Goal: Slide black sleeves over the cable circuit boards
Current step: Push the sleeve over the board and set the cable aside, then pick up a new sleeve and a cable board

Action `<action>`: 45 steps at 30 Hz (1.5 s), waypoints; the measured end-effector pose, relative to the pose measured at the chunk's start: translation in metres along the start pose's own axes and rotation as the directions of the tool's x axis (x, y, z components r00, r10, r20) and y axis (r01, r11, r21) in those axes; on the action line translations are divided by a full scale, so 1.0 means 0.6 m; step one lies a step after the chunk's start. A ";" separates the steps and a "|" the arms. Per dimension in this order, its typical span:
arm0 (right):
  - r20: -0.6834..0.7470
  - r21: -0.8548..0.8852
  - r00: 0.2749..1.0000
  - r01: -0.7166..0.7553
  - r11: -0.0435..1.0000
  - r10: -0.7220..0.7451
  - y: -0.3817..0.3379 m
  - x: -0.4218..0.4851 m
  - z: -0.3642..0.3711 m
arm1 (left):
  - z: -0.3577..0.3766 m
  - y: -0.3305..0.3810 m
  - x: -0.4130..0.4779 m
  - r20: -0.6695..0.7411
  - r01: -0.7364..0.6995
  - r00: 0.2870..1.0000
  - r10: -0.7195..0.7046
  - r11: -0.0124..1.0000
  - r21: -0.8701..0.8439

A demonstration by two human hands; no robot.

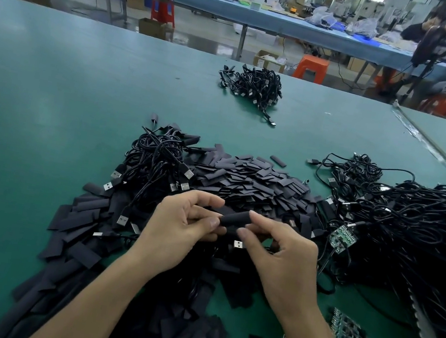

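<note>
Left hand (177, 230), right hand (286, 260) pinch black sleeve (234, 219).

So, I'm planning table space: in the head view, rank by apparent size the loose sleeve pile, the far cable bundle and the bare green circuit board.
1. Loose sleeve pile, by far the largest.
2. Far cable bundle, though distance from the camera shrinks it.
3. Bare green circuit board, smallest.

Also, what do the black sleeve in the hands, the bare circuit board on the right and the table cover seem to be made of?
Black sleeve: matte, flexible plastic or rubber tubing, probably; no shine, and spare ones lie flattened. Circuit board: rigid green laminate with small glinting metal parts. Table cover: smooth green mat with a soft sheen, perhaps rubber or vinyl.
</note>
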State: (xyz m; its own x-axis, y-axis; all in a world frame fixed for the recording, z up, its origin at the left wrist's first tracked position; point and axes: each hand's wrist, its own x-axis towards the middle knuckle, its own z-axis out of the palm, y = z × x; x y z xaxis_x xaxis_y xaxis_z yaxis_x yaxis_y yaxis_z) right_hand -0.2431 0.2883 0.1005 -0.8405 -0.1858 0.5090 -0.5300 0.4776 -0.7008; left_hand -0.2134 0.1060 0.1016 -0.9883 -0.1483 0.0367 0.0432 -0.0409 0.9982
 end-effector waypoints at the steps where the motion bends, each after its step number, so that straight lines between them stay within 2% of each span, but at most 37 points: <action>1: 0.036 -0.009 0.999 -0.005 1.000 0.006 -0.001 -0.001 0.002 | 0.000 -0.001 0.000 -0.004 0.000 1.000 0.000 1.000 0.001; 5: 0.120 -0.051 0.992 -0.032 0.998 0.038 -0.003 -0.004 0.006 | 0.002 -0.004 0.002 -0.032 -0.005 0.999 0.005 1.000 0.000; 8: 0.111 0.085 0.989 -0.109 0.990 0.099 -0.005 -0.005 0.008 | 0.003 -0.006 0.004 -0.043 -0.020 0.999 0.020 1.000 0.015; 11: 0.045 0.206 0.989 -0.145 0.968 0.139 -0.010 -0.004 0.009 | 0.003 -0.007 0.000 -0.023 -0.050 0.998 0.052 0.998 0.048; 14: 0.035 0.288 0.983 -0.184 0.940 0.182 -0.009 -0.001 0.006 | 0.005 -0.003 -0.007 0.002 -0.155 0.988 0.157 0.973 0.172; 16: 0.025 0.352 0.979 -0.197 0.915 0.201 -0.008 0.001 0.001 | 0.009 0.003 -0.013 -0.004 -0.272 0.954 0.299 0.875 0.402; 17: -0.004 0.384 0.978 -0.189 0.904 0.207 -0.009 0.003 -0.002 | 0.009 0.010 -0.017 0.001 -0.314 0.926 0.378 0.768 0.559; 19: -0.074 0.413 0.973 -0.169 0.895 0.218 -0.012 0.009 -0.007 | 0.006 0.030 -0.021 0.049 -0.302 0.886 0.461 0.495 0.815; 20: -0.099 0.401 0.969 -0.170 0.900 0.227 -0.013 0.011 -0.010 | 0.004 0.038 -0.022 0.062 -0.275 0.886 0.460 0.413 0.868; 21: -0.116 0.366 0.966 -0.177 0.914 0.233 -0.015 0.013 -0.012 | 0.001 0.043 -0.020 0.053 -0.257 0.889 0.455 0.400 0.880; 23: -0.131 0.222 0.964 -0.197 0.955 0.229 -0.015 0.013 -0.016 | -0.005 0.056 -0.011 -0.034 -0.212 0.879 0.475 0.455 0.865; 25: -0.130 -0.038 0.973 -0.199 0.979 0.192 -0.017 0.010 -0.019 | -0.016 0.071 0.011 -0.206 -0.144 0.839 0.503 0.571 0.808; 28: -0.194 -0.438 0.969 -0.226 0.870 0.154 -0.023 0.008 -0.023 | -0.051 0.093 0.066 -0.496 -0.010 0.745 0.446 0.751 0.660; 30: -0.233 -0.514 0.949 -0.307 0.801 0.214 -0.024 0.010 -0.026 | -0.073 0.102 0.096 -0.598 0.081 0.728 0.335 0.825 0.560; 31: -0.224 -0.515 0.938 -0.345 0.785 0.266 -0.024 0.010 -0.028 | -0.079 0.105 0.109 -0.597 0.119 0.752 0.278 0.834 0.538; 33: -0.156 -0.490 0.917 -0.394 0.778 0.366 -0.021 0.009 -0.029 | -0.080 0.106 0.124 -0.527 0.189 0.826 0.199 0.783 0.592; 36: -0.110 -0.475 0.919 -0.383 0.792 0.378 -0.021 0.009 -0.029 | -0.072 0.100 0.120 -0.405 0.226 0.899 0.168 0.613 0.757; 38: -0.118 -0.481 0.942 -0.332 0.811 0.315 -0.019 0.008 -0.030 | -0.059 0.091 0.097 -0.387 0.194 0.874 0.294 0.520 0.832; 40: -0.107 -0.444 0.963 -0.270 0.854 0.249 -0.017 0.009 -0.030 | -0.038 0.084 0.068 -0.326 0.058 0.816 0.478 0.492 0.868; 42: -0.094 -0.363 0.982 -0.188 0.913 0.165 -0.015 0.010 -0.026 | -0.014 0.077 0.044 -0.220 -0.131 0.829 0.515 0.560 0.818; 45: -0.118 -0.190 0.993 -0.022 0.982 -0.001 -0.015 0.011 -0.016 | 0.027 0.065 0.024 -0.036 -0.296 0.924 0.381 0.771 0.564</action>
State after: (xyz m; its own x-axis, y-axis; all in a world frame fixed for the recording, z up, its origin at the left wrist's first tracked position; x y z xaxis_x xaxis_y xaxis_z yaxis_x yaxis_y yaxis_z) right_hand -0.2428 0.2910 0.1153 -0.8208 -0.0837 0.5650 -0.4806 0.6357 -0.6041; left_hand -0.2283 0.1180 0.1416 -0.8914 -0.1881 0.4123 0.2427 0.5701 0.7849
